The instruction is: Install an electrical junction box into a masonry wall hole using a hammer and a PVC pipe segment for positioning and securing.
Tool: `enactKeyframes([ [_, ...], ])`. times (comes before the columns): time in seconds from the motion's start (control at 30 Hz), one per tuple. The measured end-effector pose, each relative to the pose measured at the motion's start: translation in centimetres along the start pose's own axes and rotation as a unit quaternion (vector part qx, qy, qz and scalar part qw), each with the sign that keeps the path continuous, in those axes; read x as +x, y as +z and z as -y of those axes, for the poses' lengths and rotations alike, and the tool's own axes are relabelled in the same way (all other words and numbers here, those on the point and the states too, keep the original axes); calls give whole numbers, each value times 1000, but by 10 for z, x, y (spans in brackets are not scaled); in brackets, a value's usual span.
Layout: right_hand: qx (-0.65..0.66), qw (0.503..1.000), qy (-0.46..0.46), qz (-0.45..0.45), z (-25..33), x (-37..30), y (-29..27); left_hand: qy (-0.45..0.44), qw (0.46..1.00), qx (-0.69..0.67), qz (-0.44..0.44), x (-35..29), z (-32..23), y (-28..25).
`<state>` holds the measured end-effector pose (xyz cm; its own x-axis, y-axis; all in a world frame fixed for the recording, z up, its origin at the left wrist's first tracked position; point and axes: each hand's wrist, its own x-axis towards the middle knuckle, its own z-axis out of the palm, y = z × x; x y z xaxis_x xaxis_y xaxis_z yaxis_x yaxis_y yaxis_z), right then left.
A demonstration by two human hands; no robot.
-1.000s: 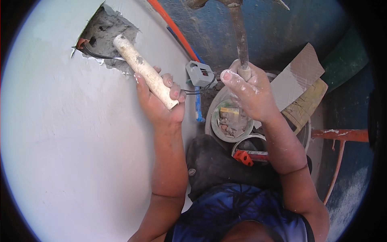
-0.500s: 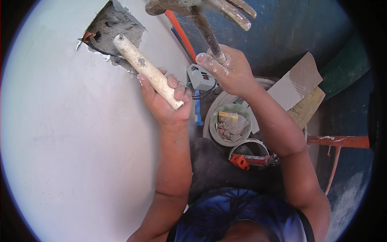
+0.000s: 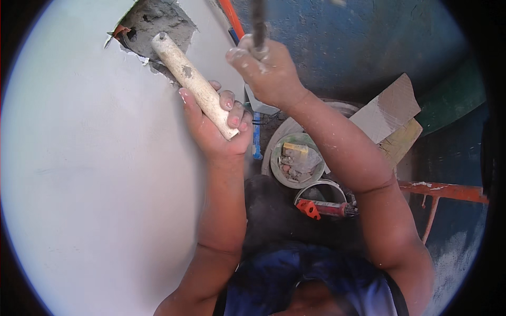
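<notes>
My left hand [image 3: 224, 124] wraps round a worn, cream-coloured thick rod [image 3: 192, 73] with grey patches. It slants up and left, and its far end, marked by a small dark hole, lies in front of the lower part of a rough opening [image 3: 161, 23] in the white wall. Whether it touches the grey masonry there I cannot tell. To the right and higher, my dusty right hand [image 3: 274, 73] is closed round the shaft of a claw hammer [image 3: 258, 26]. The hammer's head is beyond the upper edge now. A torn bit of orange conduit [image 3: 120, 30] shows at the opening's left side.
White wall [image 3: 116, 184] fills the left side. Below my right forearm stand a round tub of rubble [image 3: 298, 160] and a bucket [image 3: 322, 189] with a red caulking gun [image 3: 329, 207]. Cardboard [image 3: 390, 108], an orange metal bar [image 3: 445, 190] and a blue wall [image 3: 358, 42] are on the right.
My right hand has moved up and left with the hammer, whose head has left the picture. My left hand keeps its hold on the rod, nearly in place.
</notes>
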<state>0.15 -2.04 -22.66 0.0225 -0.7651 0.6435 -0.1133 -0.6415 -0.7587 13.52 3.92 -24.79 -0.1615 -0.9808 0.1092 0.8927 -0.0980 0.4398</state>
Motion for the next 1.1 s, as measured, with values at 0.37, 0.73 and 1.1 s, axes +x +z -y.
enactKeyframes([
  [0.37,-204,970,65,116,0,8,-3,4,1000,24,14,3,-9,-4],
  [0.73,-172,971,131,98,27,24,-21,18,998,51,20,-2,-14,-2],
  [1.1,-89,981,153,76,36,-21,-21,6,997,64,-29,-4,-10,1],
])
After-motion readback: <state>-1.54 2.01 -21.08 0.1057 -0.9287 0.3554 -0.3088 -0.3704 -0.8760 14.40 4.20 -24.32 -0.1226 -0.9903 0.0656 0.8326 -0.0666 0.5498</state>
